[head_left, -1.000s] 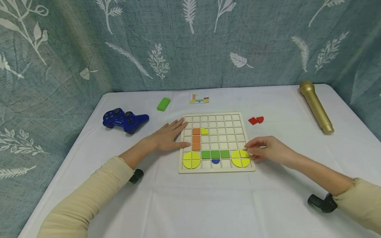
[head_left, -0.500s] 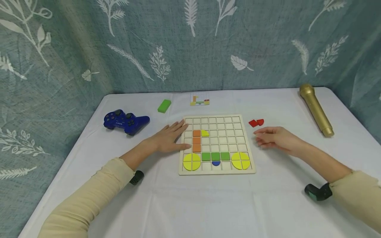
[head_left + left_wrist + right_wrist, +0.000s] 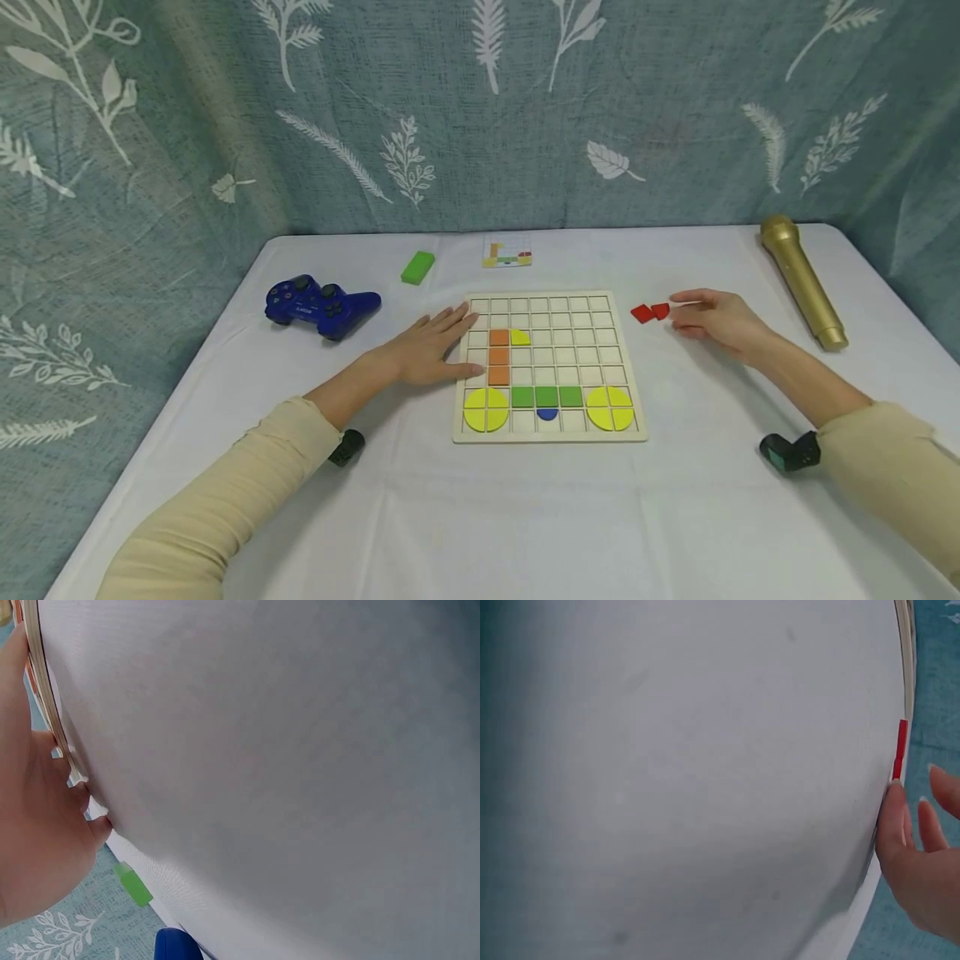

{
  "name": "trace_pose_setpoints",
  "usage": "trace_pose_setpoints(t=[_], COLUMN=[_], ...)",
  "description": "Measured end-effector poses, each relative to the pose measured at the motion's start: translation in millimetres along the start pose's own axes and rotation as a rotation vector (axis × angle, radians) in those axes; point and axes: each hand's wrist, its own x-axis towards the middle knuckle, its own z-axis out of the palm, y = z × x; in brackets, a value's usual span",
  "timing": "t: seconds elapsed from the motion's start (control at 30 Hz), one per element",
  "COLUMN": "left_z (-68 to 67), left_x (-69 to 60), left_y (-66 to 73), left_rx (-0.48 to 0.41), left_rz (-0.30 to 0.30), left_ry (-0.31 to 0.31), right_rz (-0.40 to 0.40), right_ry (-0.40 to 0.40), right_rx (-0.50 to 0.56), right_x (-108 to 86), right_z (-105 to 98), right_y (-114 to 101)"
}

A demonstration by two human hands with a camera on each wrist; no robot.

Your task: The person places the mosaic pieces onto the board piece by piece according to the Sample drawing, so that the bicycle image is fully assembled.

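My left hand [image 3: 429,347] lies with fingers spread on the left edge of a wooden grid board [image 3: 573,314]. Set in the board are orange squares [image 3: 498,356], green squares [image 3: 547,397], yellow quarter-circle pieces [image 3: 609,408] forming discs at the lower corners, a lone yellow quarter piece [image 3: 520,337] and a blue half-circle [image 3: 548,413]. Right of the board, a red square tile [image 3: 642,314] and a red quarter-circle tile [image 3: 660,311] lie together on the cloth. My right hand [image 3: 722,322] is at the quarter-circle tile, thumb and fingers apart; in the right wrist view a fingertip meets the red tiles [image 3: 901,746].
Behind the board lie a small pattern card [image 3: 507,250] and a green block [image 3: 417,267]. A blue game controller [image 3: 322,307] rests at the left, a gold microphone [image 3: 804,283] at the far right. A leaf-patterned curtain [image 3: 525,125] hangs behind the white-covered table [image 3: 525,517].
My right hand has moved from the board's lower right corner, away and to the right, up to the red tiles. My left hand has stayed on the board's edge.
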Motion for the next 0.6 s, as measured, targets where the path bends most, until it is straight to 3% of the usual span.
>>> trace_pose_setpoints(t=[0.17, 0.6], left_z=[0.5, -1.2], left_x=[0.3, -0.4], left_y=[0.0, 0.6], left_rx=[-0.002, -0.005], left_rz=[0.002, 0.000], left_ry=[-0.002, -0.005], right_rz=[-0.036, -0.074], right_ry=[0.044, 0.097], right_rx=[-0.117, -0.252], right_x=[5.8, 21.3], right_z=[3.4, 11.5], right_y=[-3.5, -9.0])
